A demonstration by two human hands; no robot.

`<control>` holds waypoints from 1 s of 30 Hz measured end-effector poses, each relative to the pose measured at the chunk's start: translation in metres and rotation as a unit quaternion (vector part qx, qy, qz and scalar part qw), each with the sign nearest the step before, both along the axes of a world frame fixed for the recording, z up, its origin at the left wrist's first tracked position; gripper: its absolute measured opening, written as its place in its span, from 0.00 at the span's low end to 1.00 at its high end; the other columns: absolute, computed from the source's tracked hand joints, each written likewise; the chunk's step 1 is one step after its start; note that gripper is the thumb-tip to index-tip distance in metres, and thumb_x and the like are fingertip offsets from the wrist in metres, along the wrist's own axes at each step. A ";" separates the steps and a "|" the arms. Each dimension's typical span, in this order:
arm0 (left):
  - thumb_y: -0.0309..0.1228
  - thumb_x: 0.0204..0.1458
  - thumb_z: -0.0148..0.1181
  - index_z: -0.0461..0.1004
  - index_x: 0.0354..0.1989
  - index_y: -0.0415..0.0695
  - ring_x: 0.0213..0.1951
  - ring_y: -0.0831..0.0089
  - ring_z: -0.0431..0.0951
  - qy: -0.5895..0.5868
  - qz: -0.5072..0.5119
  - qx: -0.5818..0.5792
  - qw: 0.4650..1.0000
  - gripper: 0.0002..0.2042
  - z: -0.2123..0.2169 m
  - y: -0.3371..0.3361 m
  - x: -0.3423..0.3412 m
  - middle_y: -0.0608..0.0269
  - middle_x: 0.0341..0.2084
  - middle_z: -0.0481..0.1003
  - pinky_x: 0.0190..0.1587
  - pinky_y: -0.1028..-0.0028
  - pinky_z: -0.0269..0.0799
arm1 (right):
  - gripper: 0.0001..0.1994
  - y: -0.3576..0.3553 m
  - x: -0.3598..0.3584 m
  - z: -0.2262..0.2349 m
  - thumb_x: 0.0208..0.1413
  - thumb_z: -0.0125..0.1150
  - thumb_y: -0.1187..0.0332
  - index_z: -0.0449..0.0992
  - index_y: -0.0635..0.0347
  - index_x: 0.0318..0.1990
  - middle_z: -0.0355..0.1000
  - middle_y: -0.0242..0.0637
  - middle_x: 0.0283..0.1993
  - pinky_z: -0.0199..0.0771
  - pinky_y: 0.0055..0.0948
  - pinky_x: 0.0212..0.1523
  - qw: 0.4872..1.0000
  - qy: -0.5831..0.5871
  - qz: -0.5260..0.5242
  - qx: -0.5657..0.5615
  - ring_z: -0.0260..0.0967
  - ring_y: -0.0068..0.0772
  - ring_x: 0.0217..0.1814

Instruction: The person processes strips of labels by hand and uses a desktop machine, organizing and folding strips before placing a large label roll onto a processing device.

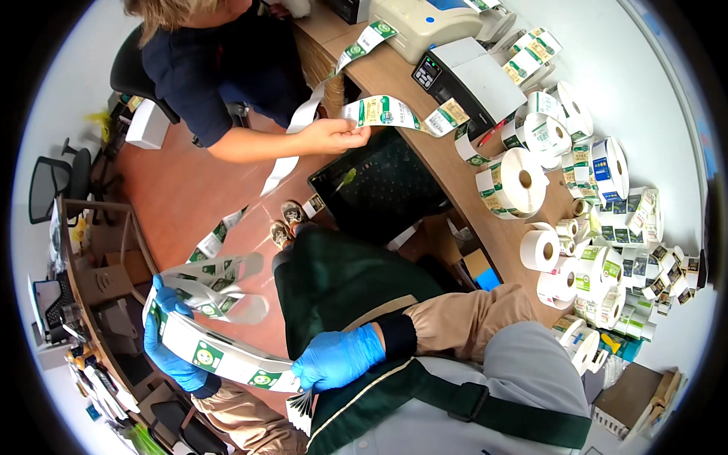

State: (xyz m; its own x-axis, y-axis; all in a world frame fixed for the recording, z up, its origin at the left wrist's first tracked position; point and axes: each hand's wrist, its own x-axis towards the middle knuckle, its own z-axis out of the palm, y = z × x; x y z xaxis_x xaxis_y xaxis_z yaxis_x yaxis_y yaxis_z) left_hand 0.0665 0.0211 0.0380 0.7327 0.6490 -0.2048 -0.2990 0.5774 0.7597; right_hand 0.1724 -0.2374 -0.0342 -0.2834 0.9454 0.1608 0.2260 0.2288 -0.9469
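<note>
A long white label strip (241,365) with green square prints stretches between my two blue-gloved hands. At its left end my left hand (168,350) is closed around the strip, thumb on top and fingers beneath. My right hand (340,361) grips the other end, in front of my dark green apron (341,273). Fanned white layers (300,412) hang just below the right hand's fingertips. Beyond the left hand, loose loops of labels (227,292) droop over the floor, partly see-through with motion blur.
Another person's hand (334,137) holds a label strip (383,111) near a black label printer (466,82). A beige printer (425,26) stands behind. Several label rolls (514,182) crowd the wooden desk (497,243). A black bin (387,186) sits beside the desk.
</note>
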 end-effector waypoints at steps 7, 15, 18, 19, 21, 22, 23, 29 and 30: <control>0.26 0.52 0.55 0.49 0.69 0.34 0.37 0.76 0.67 -0.320 -0.221 0.035 0.921 0.36 0.002 0.028 -0.026 0.68 0.35 0.62 0.46 0.66 0.65 | 0.07 0.002 -0.004 0.003 0.47 0.58 0.67 0.81 0.54 0.31 0.75 0.43 0.31 0.74 0.45 0.32 0.996 -0.082 0.021 -0.028 0.75 0.50 0.33; 0.25 0.61 0.46 0.41 0.73 0.36 0.48 0.69 0.67 -0.204 -0.111 0.006 0.973 0.33 0.066 0.025 0.002 0.60 0.48 0.63 0.64 0.65 0.61 | 0.07 -0.006 -0.003 0.005 0.45 0.59 0.68 0.82 0.57 0.30 0.75 0.51 0.27 0.74 0.47 0.29 0.994 -0.089 -0.033 -0.045 0.75 0.54 0.28; 0.24 0.60 0.48 0.44 0.71 0.35 0.46 0.72 0.66 -0.180 -0.109 0.083 0.974 0.32 0.083 0.031 0.009 0.62 0.46 0.64 0.59 0.69 0.62 | 0.08 -0.005 -0.001 -0.002 0.50 0.57 0.65 0.81 0.57 0.32 0.75 0.52 0.27 0.74 0.47 0.29 0.989 -0.088 -0.105 -0.051 0.75 0.54 0.28; 0.23 0.58 0.49 0.45 0.71 0.36 0.44 0.72 0.64 -0.178 -0.092 0.079 0.977 0.32 0.098 0.020 0.014 0.64 0.43 0.61 0.59 0.70 0.61 | 0.09 -0.004 0.002 -0.011 0.52 0.56 0.64 0.81 0.57 0.33 0.74 0.52 0.27 0.74 0.47 0.28 0.985 -0.097 -0.142 -0.026 0.75 0.54 0.28; 0.20 0.56 0.50 0.44 0.71 0.36 0.42 0.73 0.63 -0.254 -0.105 0.075 0.959 0.34 0.112 0.015 0.013 0.65 0.41 0.60 0.57 0.70 0.60 | 0.12 -0.003 0.024 0.004 0.58 0.52 0.61 0.79 0.57 0.36 0.75 0.51 0.27 0.74 0.47 0.30 0.969 -0.176 -0.174 -0.024 0.74 0.54 0.28; 0.20 0.56 0.51 0.44 0.71 0.35 0.41 0.73 0.62 -0.277 -0.104 0.081 0.952 0.35 0.118 0.008 0.015 0.66 0.40 0.60 0.57 0.70 0.60 | 0.12 -0.003 0.032 -0.002 0.58 0.51 0.61 0.79 0.56 0.38 0.75 0.49 0.29 0.74 0.45 0.32 0.961 -0.151 -0.229 -0.034 0.75 0.53 0.30; 0.20 0.55 0.52 0.44 0.71 0.34 0.41 0.73 0.62 -0.260 -0.101 0.116 0.953 0.35 0.123 0.007 0.015 0.65 0.38 0.58 0.56 0.70 0.60 | 0.12 -0.003 0.041 -0.003 0.58 0.51 0.61 0.80 0.54 0.38 0.75 0.49 0.29 0.74 0.45 0.32 0.951 -0.181 -0.245 -0.047 0.75 0.53 0.31; 0.33 0.54 0.51 0.43 0.71 0.32 0.44 0.72 0.67 -0.186 0.013 0.278 0.942 0.38 0.101 -0.001 0.015 0.62 0.45 0.64 0.58 0.66 0.63 | 0.12 -0.032 0.069 -0.021 0.57 0.50 0.66 0.81 0.50 0.41 0.77 0.45 0.32 0.75 0.42 0.36 0.921 -0.233 -0.304 -0.077 0.76 0.48 0.34; 0.35 0.55 0.50 0.43 0.71 0.32 0.44 0.72 0.67 -0.155 0.032 0.305 0.939 0.38 0.095 0.009 0.012 0.60 0.47 0.65 0.57 0.67 0.63 | 0.12 -0.037 0.073 -0.023 0.57 0.49 0.67 0.81 0.51 0.41 0.77 0.45 0.32 0.75 0.42 0.37 0.918 -0.236 -0.312 -0.061 0.76 0.47 0.34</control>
